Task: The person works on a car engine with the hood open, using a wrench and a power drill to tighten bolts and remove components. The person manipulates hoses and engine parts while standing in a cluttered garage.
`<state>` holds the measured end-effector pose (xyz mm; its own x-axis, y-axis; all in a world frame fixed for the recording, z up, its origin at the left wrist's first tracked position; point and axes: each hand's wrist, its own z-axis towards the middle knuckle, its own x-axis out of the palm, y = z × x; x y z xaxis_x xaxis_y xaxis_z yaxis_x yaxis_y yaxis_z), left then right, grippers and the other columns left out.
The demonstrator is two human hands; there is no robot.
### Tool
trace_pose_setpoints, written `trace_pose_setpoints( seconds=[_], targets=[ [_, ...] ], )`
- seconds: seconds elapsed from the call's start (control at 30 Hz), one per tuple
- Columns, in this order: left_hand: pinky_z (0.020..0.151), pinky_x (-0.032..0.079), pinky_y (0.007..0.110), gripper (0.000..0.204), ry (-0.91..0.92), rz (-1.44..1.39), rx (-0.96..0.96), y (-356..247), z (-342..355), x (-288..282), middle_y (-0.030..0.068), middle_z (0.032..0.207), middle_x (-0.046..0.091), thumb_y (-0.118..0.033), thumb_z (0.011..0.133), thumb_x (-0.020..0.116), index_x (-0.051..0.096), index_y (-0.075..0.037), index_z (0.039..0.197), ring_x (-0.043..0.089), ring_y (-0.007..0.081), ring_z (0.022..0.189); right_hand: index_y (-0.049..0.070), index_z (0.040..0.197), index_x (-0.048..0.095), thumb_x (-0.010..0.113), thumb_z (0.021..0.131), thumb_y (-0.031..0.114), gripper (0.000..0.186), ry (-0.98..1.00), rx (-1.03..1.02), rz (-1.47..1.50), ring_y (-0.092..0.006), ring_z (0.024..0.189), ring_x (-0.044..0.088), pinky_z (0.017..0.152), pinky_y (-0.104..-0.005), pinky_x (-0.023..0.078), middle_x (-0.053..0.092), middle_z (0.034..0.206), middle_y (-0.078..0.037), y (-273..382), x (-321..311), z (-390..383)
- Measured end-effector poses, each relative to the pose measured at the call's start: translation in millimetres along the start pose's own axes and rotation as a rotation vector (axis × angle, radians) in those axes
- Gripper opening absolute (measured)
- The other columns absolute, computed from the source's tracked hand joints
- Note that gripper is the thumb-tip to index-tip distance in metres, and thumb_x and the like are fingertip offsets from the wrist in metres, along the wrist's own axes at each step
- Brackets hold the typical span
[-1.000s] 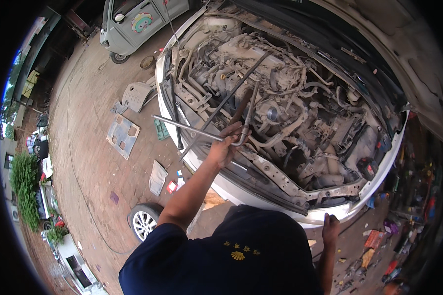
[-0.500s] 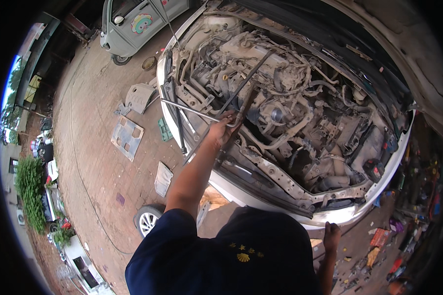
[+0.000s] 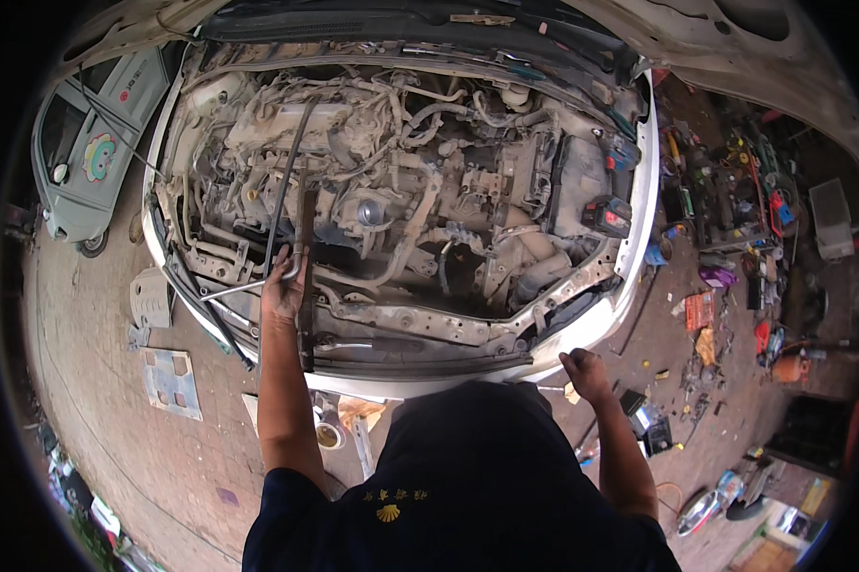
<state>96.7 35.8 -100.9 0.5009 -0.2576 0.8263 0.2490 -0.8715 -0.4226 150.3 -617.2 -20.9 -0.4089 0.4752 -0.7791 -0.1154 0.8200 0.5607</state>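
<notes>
My left hand [image 3: 282, 289] is closed over the front of a car's dusty engine bay [image 3: 391, 257]. A silver bent rod [image 3: 234, 290] runs through its grip, pointing left. A long dark metal bar [image 3: 289, 172] reaches from the same hand up over the engine, and a flat rusty bar [image 3: 306, 324] passes upright beside the fingers. How many of these bars the fingers actually grip is partly hidden. My right hand [image 3: 590, 375] is a fist near the white front bumper [image 3: 563, 353]; nothing visibly sticks out of it, and its inside is hidden.
The raised hood [image 3: 754, 67] hangs above. A battery-like red-and-black block [image 3: 606, 216] rests at the bay's right side. Tools and parts litter the ground at right, including an orange-red box [image 3: 699, 311]. At left stand a small grey vehicle [image 3: 101, 153] and a flat panel [image 3: 170, 381].
The view has turned right, so the car now sits more level. My left hand keeps hold of the bars over the front of the bay. My right fist has risen beside the bumper.
</notes>
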Motion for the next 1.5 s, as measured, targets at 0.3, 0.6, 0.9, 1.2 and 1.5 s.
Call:
trace_pose_setpoints(
  seconds=[0.3, 0.6, 0.9, 1.2, 1.5],
  targets=[
    [0.101, 0.056, 0.049, 0.029, -0.257, 0.029, -0.125, -28.6, 3.1, -20.9, 0.0238, 0.11, 0.067, -0.012, 0.097, 0.047, 0.06, 0.007, 0.114, 0.065, 0.0422, 0.11, 0.0, 0.073, 0.057, 0.064, 0.097, 0.031, 0.04, 0.009, -0.001, 0.07, -0.0437, 0.065, 0.057, 0.059, -0.0483, 0.044, 0.057, 0.068, -0.024, 9.9, 10.3, -9.0],
    [0.081, 0.058, 0.042, 0.021, -0.478, 0.036, 0.016, -34.9, -21.2, -1.0, 0.0113, 0.093, 0.068, -0.02, 0.095, 0.052, 0.062, -0.001, 0.098, 0.068, 0.0288, 0.088, 0.0, 0.074, 0.057, 0.065, 0.097, 0.03, 0.039, -0.023, 0.0, 0.119, -0.0459, 0.067, 0.058, 0.059, -0.0493, 0.044, 0.058, 0.07, -0.025, 1.4, 15.2, -13.2],
    [0.09, 0.049, 0.032, 0.025, -0.576, 0.765, 0.654, 17.2, -79.6, 41.5, 0.0091, 0.105, 0.066, -0.012, 0.1, 0.048, 0.06, 0.001, 0.116, 0.062, 0.0208, 0.095, 0.0, 0.073, 0.056, 0.066, 0.096, 0.028, 0.037, 0.015, -0.026, 0.119, -0.0449, 0.064, 0.056, 0.058, -0.0482, 0.043, 0.057, 0.067, -0.023, 16.1, 7.9, -5.5],
    [0.087, 0.051, 0.039, 0.019, 0.261, 1.52, 0.623, 145.3, -153.9, 126.6, 0.0167, 0.103, 0.067, -0.004, 0.091, 0.063, 0.063, 0.0, 0.11, 0.065, 0.0326, 0.096, -0.001, 0.08, 0.06, 0.072, 0.092, 0.025, 0.031, -0.057, -0.165, 0.093, -0.0358, 0.062, 0.058, 0.06, -0.0409, 0.047, 0.06, 0.07, -0.019, 88.9, -44.6, 74.6],
    [0.082, 0.054, 0.043, 0.028, 0.544, 1.618, 0.226, 167.1, -148.3, 141.9, 0.017, 0.105, 0.068, 0.001, 0.087, 0.065, 0.062, -0.003, 0.115, 0.066, 0.037, 0.094, -0.001, 0.089, 0.061, 0.064, 0.1, 0.028, 0.031, -0.405, -0.193, 0.125, -0.0163, 0.069, 0.056, 0.068, -0.0317, 0.047, 0.061, 0.075, -0.012, 37.8, -176.4, 258.1]
  ],
)
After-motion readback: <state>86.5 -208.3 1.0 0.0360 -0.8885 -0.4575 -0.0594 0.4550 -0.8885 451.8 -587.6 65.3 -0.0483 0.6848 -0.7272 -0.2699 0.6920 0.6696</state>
